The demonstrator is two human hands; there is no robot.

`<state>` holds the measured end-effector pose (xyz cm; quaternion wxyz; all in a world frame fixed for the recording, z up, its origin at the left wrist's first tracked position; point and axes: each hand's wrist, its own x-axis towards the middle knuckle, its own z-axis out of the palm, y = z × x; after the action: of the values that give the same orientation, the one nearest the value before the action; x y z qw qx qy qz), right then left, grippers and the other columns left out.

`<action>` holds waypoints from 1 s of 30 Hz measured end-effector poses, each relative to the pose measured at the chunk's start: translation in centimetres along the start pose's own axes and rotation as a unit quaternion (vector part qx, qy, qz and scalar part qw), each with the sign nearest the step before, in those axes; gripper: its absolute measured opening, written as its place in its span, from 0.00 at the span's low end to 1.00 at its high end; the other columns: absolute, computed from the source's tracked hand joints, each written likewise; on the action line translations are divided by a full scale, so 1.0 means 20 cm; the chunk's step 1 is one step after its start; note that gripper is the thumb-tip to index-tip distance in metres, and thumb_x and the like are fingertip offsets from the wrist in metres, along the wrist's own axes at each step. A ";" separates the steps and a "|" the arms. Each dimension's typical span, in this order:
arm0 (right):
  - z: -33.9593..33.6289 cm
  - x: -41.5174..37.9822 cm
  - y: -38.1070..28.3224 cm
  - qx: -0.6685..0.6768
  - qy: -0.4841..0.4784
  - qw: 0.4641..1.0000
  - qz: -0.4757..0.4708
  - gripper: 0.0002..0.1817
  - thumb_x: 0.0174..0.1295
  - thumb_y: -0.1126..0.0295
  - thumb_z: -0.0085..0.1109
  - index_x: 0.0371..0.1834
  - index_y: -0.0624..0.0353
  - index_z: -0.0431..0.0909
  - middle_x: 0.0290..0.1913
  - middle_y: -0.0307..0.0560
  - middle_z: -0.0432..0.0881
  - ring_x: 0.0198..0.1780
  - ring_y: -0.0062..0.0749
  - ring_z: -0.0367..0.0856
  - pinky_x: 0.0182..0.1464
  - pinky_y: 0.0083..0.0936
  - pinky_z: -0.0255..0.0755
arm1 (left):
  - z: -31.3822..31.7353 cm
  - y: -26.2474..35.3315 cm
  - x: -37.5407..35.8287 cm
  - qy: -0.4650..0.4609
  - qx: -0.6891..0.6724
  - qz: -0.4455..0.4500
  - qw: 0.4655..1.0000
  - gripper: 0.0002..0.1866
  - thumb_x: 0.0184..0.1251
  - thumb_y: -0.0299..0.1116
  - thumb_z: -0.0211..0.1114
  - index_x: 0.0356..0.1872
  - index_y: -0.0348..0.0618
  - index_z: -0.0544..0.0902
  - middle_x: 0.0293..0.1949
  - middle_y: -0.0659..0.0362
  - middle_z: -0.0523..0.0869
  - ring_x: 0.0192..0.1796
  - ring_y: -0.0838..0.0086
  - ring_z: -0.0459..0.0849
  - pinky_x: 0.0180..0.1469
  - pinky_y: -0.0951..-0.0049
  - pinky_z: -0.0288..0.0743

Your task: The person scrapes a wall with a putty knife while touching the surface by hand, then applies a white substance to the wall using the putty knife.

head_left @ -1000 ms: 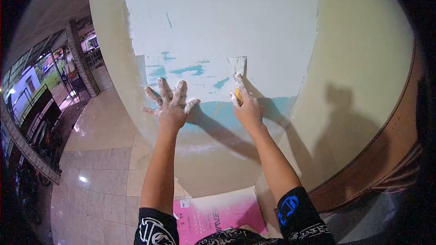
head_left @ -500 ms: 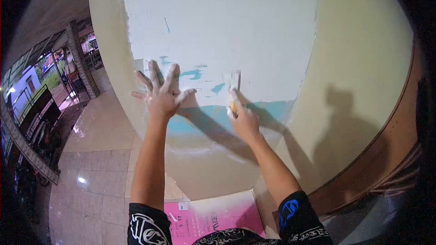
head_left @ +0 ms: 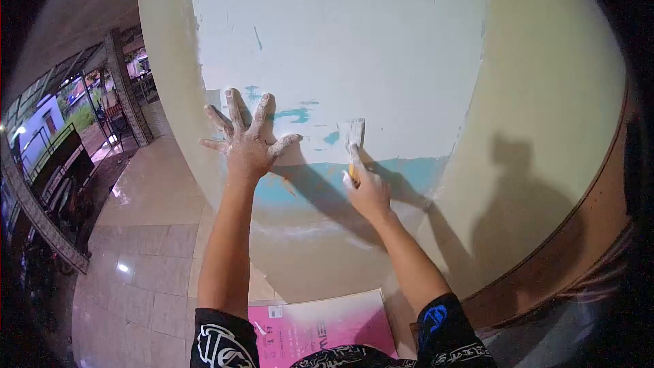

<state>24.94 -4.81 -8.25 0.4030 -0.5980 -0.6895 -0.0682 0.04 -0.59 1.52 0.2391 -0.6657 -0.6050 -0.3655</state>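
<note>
My left hand [head_left: 249, 143], dusted white, lies with its fingers spread on the wall [head_left: 381, 48], beside teal patches that show through the white coat. In my right hand [head_left: 368, 189] is a scraper [head_left: 353, 133] with a yellow handle, its broad blade against the white surface right of the teal patches. My fingers wrap round the handle, and one finger stretches up toward the blade. Below both hands runs a teal band [head_left: 415, 174] along the lower edge of the white area.
A pink printed board [head_left: 320, 330] lies at the foot of the wall. Tiled floor [head_left: 143, 252] spreads to the left, with a pillar [head_left: 127, 88] and metal railings beyond. At the right, a brown edge [head_left: 545, 266] borders the yellowish wall, which carries a shadow.
The scraper and my right hand sit slightly lower on the wall than before. My left hand stays on the same spot, while the whole view has shifted a little.
</note>
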 end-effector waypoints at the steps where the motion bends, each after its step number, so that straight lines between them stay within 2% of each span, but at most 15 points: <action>1: -0.03 0.03 -0.03 0.000 0.006 1.000 -0.002 0.42 0.68 0.59 0.60 0.84 0.39 0.52 0.38 0.62 0.88 0.39 0.57 0.88 0.39 0.50 0.80 | 0.02 -0.01 0.00 0.032 -0.008 0.013 0.999 0.54 0.44 0.87 0.58 0.77 0.80 0.67 0.85 0.48 0.38 0.81 0.31 0.23 0.55 0.03 0.25; 3: -0.08 0.14 -0.04 0.039 0.022 0.999 -0.011 0.41 0.68 0.60 0.59 0.84 0.39 0.52 0.38 0.61 0.88 0.39 0.58 0.87 0.39 0.50 0.80 | 0.04 -0.02 0.00 0.048 -0.021 0.028 0.998 0.54 0.44 0.87 0.58 0.77 0.80 0.67 0.85 0.48 0.37 0.80 0.30 0.23 0.55 0.02 0.26; 5: -0.07 0.23 -0.01 -0.023 0.063 0.997 -0.032 0.40 0.68 0.59 0.59 0.83 0.38 0.54 0.37 0.59 0.87 0.38 0.58 0.87 0.38 0.50 0.80 | 0.00 0.00 0.01 0.010 0.002 0.008 1.000 0.54 0.44 0.87 0.59 0.77 0.80 0.66 0.85 0.48 0.36 0.80 0.29 0.22 0.55 0.02 0.26; 6: -0.14 0.21 -0.09 -0.021 0.037 0.999 0.007 0.40 0.68 0.59 0.60 0.83 0.38 0.56 0.34 0.57 0.87 0.36 0.57 0.87 0.37 0.49 0.79 | 0.00 0.00 0.00 0.009 0.000 0.006 1.000 0.54 0.44 0.86 0.59 0.77 0.81 0.66 0.85 0.49 0.36 0.80 0.29 0.23 0.55 0.02 0.26; 9: 0.00 0.01 -0.03 -0.011 0.056 0.998 0.000 0.40 0.67 0.60 0.60 0.82 0.38 0.57 0.33 0.56 0.87 0.36 0.56 0.87 0.37 0.49 0.79 | -0.01 0.01 0.00 0.011 0.002 -0.001 1.000 0.54 0.44 0.86 0.60 0.77 0.81 0.66 0.85 0.50 0.36 0.80 0.30 0.23 0.56 0.02 0.27; 10: 0.02 -0.03 -0.03 -0.022 0.001 0.999 0.025 0.41 0.66 0.60 0.61 0.83 0.37 0.56 0.34 0.56 0.87 0.36 0.55 0.87 0.38 0.49 0.80 | -0.01 0.01 0.00 0.011 0.000 0.000 1.000 0.54 0.44 0.86 0.60 0.77 0.81 0.66 0.85 0.50 0.36 0.80 0.30 0.23 0.56 0.02 0.27; 13: -0.02 0.00 -0.05 0.010 0.039 0.999 -0.004 0.40 0.67 0.60 0.60 0.83 0.38 0.55 0.35 0.57 0.88 0.37 0.54 0.88 0.38 0.49 0.80 | -0.01 0.01 0.00 0.016 0.001 0.002 1.000 0.54 0.43 0.86 0.61 0.76 0.81 0.66 0.85 0.50 0.36 0.80 0.30 0.24 0.56 0.02 0.27; 17: -0.21 0.20 -0.13 0.015 0.015 0.999 0.027 0.38 0.69 0.59 0.57 0.83 0.39 0.55 0.36 0.58 0.88 0.38 0.57 0.88 0.40 0.50 0.80 | -0.01 0.02 0.01 0.001 0.014 -0.001 1.000 0.54 0.43 0.85 0.61 0.77 0.82 0.65 0.85 0.50 0.35 0.80 0.30 0.24 0.56 0.02 0.27; 19: -0.11 0.19 -0.06 -0.036 0.006 0.999 0.032 0.38 0.70 0.58 0.56 0.83 0.38 0.54 0.35 0.58 0.88 0.38 0.57 0.87 0.43 0.52 0.81 | 0.00 0.01 0.00 0.007 0.010 -0.003 1.000 0.55 0.43 0.86 0.61 0.77 0.83 0.64 0.85 0.50 0.35 0.80 0.30 0.23 0.56 0.02 0.27; 21: -0.05 0.05 -0.04 -0.005 -0.004 0.999 0.051 0.39 0.70 0.57 0.56 0.84 0.38 0.53 0.35 0.58 0.88 0.40 0.58 0.87 0.44 0.54 0.80 | 0.02 -0.01 0.01 0.018 -0.001 0.007 1.000 0.55 0.43 0.86 0.60 0.77 0.83 0.64 0.85 0.49 0.35 0.80 0.30 0.23 0.56 0.02 0.27; 22: -0.02 -0.01 -0.04 -0.007 0.003 1.000 0.030 0.39 0.70 0.57 0.56 0.84 0.37 0.52 0.37 0.60 0.87 0.41 0.59 0.87 0.45 0.56 0.79 | 0.02 -0.01 0.01 0.020 0.003 0.009 1.000 0.54 0.44 0.86 0.60 0.77 0.83 0.64 0.85 0.49 0.35 0.80 0.30 0.23 0.56 0.02 0.27; 24: -0.02 -0.01 -0.02 0.003 -0.017 0.999 0.044 0.40 0.70 0.57 0.56 0.84 0.37 0.52 0.38 0.61 0.87 0.42 0.59 0.87 0.45 0.56 0.79 | -0.02 0.02 0.01 -0.006 0.011 -0.004 1.000 0.55 0.44 0.87 0.59 0.77 0.83 0.64 0.85 0.49 0.35 0.80 0.29 0.23 0.57 0.03 0.28; 27: -0.14 0.11 -0.06 0.044 -0.041 0.996 0.069 0.40 0.69 0.57 0.57 0.84 0.35 0.52 0.41 0.61 0.87 0.44 0.60 0.87 0.46 0.55 0.79 | -0.01 0.03 0.00 0.002 0.017 -0.006 1.000 0.55 0.44 0.87 0.58 0.78 0.82 0.64 0.85 0.48 0.35 0.80 0.28 0.23 0.57 0.03 0.28; 29: -0.19 0.20 -0.06 -0.001 0.050 0.999 0.018 0.38 0.70 0.56 0.57 0.83 0.39 0.54 0.39 0.61 0.87 0.42 0.57 0.87 0.46 0.53 0.79 | -0.02 0.03 0.01 -0.013 0.017 -0.007 1.000 0.54 0.45 0.86 0.59 0.78 0.81 0.64 0.85 0.47 0.36 0.80 0.27 0.24 0.57 0.03 0.28; 30: -0.19 0.20 -0.05 -0.001 0.051 0.999 0.019 0.38 0.70 0.56 0.57 0.83 0.39 0.54 0.39 0.61 0.87 0.42 0.57 0.87 0.46 0.53 0.79 | -0.02 0.03 0.01 -0.009 0.013 -0.005 1.000 0.54 0.45 0.86 0.60 0.78 0.80 0.64 0.85 0.47 0.36 0.80 0.28 0.23 0.57 0.03 0.28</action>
<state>25.92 -4.24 -2.87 0.4384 -0.6067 -0.6568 -0.0915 0.49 -0.83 1.93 0.2402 -0.6628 -0.6152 -0.3530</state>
